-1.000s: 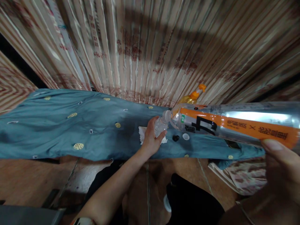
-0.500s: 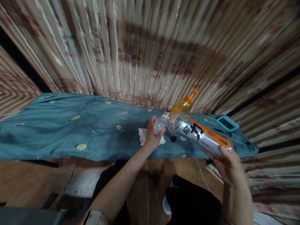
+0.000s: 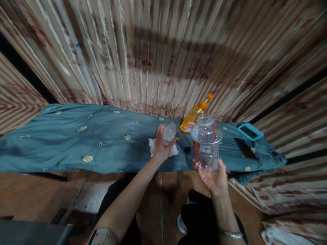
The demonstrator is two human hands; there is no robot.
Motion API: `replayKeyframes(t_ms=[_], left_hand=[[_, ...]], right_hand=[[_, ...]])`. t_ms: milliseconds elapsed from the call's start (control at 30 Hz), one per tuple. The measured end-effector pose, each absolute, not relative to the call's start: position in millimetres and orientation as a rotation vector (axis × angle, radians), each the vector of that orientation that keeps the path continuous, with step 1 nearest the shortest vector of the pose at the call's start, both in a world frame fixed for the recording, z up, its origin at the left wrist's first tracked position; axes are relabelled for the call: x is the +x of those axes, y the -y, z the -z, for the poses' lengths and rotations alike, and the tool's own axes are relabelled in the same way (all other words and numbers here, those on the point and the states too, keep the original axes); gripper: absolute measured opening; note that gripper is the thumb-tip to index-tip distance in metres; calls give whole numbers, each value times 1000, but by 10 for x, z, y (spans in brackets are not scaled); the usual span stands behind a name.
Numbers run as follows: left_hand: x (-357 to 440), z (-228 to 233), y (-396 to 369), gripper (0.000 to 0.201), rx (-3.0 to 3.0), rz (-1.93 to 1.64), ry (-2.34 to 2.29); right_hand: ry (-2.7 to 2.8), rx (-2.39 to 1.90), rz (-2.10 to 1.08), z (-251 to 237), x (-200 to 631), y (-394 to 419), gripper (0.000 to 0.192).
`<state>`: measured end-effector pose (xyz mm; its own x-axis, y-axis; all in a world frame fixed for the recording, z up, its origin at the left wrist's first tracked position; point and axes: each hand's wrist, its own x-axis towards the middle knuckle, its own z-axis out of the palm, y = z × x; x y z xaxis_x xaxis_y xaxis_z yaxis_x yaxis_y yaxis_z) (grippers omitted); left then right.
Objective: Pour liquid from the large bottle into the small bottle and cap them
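My left hand point(image 3: 162, 146) is closed around a small clear bottle point(image 3: 169, 132), held above a white tissue point(image 3: 152, 146) on the cloth. Resting in my right hand point(image 3: 212, 177) is a large clear plastic bottle point(image 3: 208, 146), upright with its uncapped mouth facing up and its orange label mostly turned away. My fingers and thumb grip its lower part. The two bottles are apart. Just behind them stands a pump bottle point(image 3: 192, 119) of yellow-orange liquid with an orange pump head. A small black object point(image 3: 187, 149) lies between my hands; its kind is unclear.
A narrow table under a teal patterned cloth point(image 3: 109, 146) runs across the view. On its right end lie a dark phone point(image 3: 245, 148) and a blue-framed device point(image 3: 250, 131). A pleated curtain point(image 3: 153, 51) hangs right behind the table.
The large bottle has swung from tilted, its mouth against the small bottle, to upright. My right hand has moved left and under it. My left hand keeps the small bottle.
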<state>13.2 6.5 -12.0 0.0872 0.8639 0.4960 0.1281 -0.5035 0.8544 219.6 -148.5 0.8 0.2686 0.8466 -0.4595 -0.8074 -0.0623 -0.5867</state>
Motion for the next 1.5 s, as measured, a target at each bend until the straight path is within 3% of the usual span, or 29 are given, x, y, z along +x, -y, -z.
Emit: replayKeyframes(t_ms=[333, 533, 700, 867, 967, 1100, 1200, 1367, 1500], left_hand=[[13, 114, 44, 80, 1648, -1382, -1056], [-229, -24, 499, 84, 1546, -1465, -1090], [-294, -71, 1011, 104, 1464, -1385, -940], [-289, -96, 1119, 70, 1230, -1224, -1129], [-348, -146, 1046, 64, 1193, -1260, -1178], [-504, -171, 956, 64, 1168, -1375, -1279], [-658, -183, 879, 64, 1149, -1458, -1395], [-864, -250, 605, 68, 1171, -1591, -1470], [-916, -212, 311, 70, 1180, -1570, -1512]], right_hand=[[82, -753, -1630, 102, 1979, 1318, 45], [214, -713, -1790, 156, 1846, 1240, 44], [365, -711, -1926, 264, 1489, 1236, 46], [537, -792, -1972, 361, 1134, 1208, 47], [686, -904, -1946, 388, 1057, 1148, 45], [929, -1157, -1742, 386, 1246, 1071, 35], [1058, -1405, -1422, 350, 1629, 1022, 29], [1113, -1744, -775, 299, 2232, 894, 33], [1187, -1890, -460, 331, 2299, 746, 38]])
